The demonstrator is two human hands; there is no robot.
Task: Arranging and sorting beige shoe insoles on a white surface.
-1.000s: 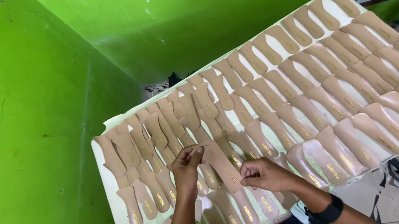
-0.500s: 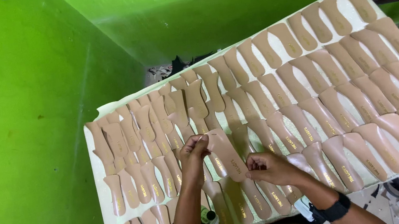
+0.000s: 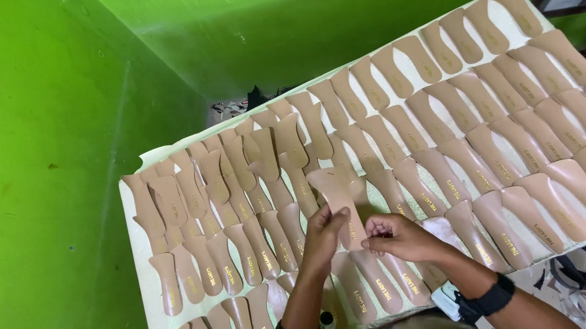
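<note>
1. green walls (image 3: 36, 221) w/ a corner behind the table.
2. white table (image 3: 144, 282), covered in rows of tan insoles (image 3: 499, 122) lying flat, many overlapping.
3. left hand (image 3: 323, 234), fingers closed round the lower part of one tan insole (image 3: 334, 191), held up above the rows near the table's front edge.
4. right hand (image 3: 397, 237), fingers curled, pinching the same insole's edge from the right.
5. black wristbands (image 3: 486, 300) on both wrists.

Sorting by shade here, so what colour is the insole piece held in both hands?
Tan, a light brown, on the insole piece between the left hand and right hand; head view.
</note>
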